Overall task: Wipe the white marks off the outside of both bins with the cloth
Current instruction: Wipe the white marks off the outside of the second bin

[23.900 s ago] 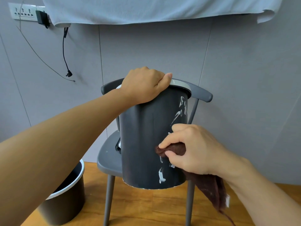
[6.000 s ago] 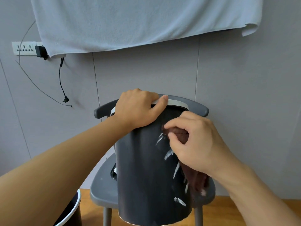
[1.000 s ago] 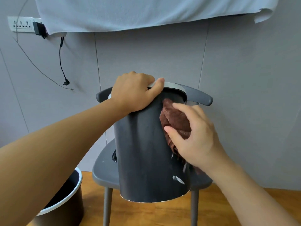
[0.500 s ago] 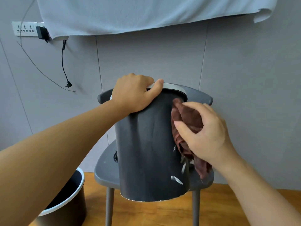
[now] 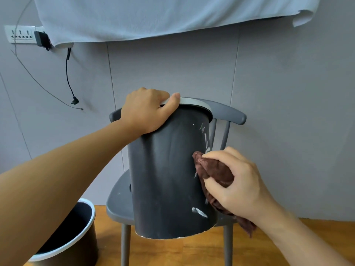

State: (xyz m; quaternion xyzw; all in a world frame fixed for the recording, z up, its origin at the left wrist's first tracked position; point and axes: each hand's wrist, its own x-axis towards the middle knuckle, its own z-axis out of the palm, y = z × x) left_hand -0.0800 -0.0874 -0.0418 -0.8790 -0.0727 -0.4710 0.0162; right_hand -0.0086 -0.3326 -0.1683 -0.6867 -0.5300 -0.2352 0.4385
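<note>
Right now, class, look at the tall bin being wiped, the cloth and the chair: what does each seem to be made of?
Tall bin: probably matt dark grey plastic, smooth and dull, with a paler rim band.
Cloth: soft brown fabric, fuzzy and bunched in the right hand, maybe microfibre.
Chair: seemingly moulded grey plastic seat; the thin legs could be metal, unclear.

A grey panelled wall (image 5: 288,93) carries a pale blue towel (image 5: 163,14) and a socket strip (image 5: 20,34). A grey chair (image 5: 229,114) stands on the wooden floor (image 5: 192,252).
</note>
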